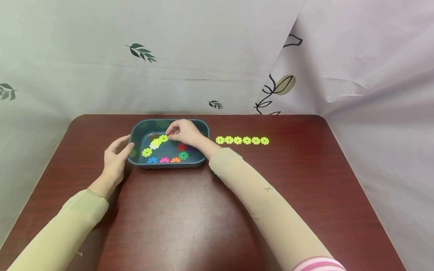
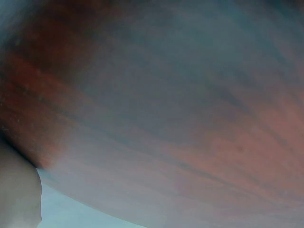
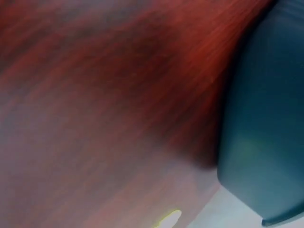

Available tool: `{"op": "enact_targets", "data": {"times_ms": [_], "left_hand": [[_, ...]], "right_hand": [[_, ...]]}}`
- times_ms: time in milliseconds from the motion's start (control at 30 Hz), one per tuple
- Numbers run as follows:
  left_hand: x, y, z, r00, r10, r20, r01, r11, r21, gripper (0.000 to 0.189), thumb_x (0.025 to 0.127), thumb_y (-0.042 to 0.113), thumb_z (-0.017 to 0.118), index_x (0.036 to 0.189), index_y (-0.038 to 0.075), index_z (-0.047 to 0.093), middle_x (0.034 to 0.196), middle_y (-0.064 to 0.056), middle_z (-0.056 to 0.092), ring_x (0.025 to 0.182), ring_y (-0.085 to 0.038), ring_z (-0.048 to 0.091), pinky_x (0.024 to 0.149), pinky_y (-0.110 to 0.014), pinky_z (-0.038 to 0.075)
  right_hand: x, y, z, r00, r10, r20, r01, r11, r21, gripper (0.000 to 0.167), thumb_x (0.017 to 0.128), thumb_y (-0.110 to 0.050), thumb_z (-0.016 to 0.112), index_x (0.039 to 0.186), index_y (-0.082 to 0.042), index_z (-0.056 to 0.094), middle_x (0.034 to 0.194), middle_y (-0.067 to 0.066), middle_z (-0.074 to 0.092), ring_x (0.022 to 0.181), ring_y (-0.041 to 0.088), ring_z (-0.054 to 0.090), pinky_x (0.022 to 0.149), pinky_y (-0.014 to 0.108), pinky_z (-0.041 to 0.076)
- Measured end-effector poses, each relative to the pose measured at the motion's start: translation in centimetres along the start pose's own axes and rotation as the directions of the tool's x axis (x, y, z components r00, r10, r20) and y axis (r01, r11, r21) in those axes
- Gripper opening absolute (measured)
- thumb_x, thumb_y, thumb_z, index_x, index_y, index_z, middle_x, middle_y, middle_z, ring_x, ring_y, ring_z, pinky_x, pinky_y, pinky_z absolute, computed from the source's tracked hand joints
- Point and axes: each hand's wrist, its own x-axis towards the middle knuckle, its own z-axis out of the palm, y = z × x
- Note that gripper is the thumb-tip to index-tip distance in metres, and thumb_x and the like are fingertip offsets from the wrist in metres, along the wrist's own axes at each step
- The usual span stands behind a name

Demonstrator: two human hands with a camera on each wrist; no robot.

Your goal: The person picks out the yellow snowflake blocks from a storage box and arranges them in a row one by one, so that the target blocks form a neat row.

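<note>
Right hand (image 1: 185, 132) looks pinched on a yellow-green notched disc (image 1: 164, 138) inside the blue tray (image 1: 190, 165); left hand (image 1: 114, 161) grips the tray left of that pinch. Overlapping neighbour disc (image 1: 156, 142) could snag it loose, tbh.

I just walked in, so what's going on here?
A person's left hand grips the left end of a dark blue tray while the right hand reaches inside, at a yellow disc; any grip is unclear. Other coloured discs lie inside too. Six yellow discs sit in a row on the table, right of the tray.
</note>
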Motion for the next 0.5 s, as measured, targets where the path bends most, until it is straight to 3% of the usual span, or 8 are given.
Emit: {"op": "enact_targets", "data": {"times_ms": [500], "left_hand": [[0.0, 0.0, 0.1, 1.000, 0.008, -0.002, -0.008, 1.000, 0.003, 0.026, 0.101, 0.003, 0.069, 0.122, 0.018, 0.075, 0.106, 0.018, 0.074, 0.103, 0.002, 0.065, 0.083, -0.008, 0.053]], "right_hand": [[1.1, 0.2, 1.9, 0.999, -0.023, 0.027, 0.026, 0.992, -0.122, 0.023, 0.101, -0.011, 0.075, 0.123, -0.009, 0.076, 0.122, 0.006, 0.076, 0.111, 0.016, 0.071, 0.091, 0.015, 0.055]]}}
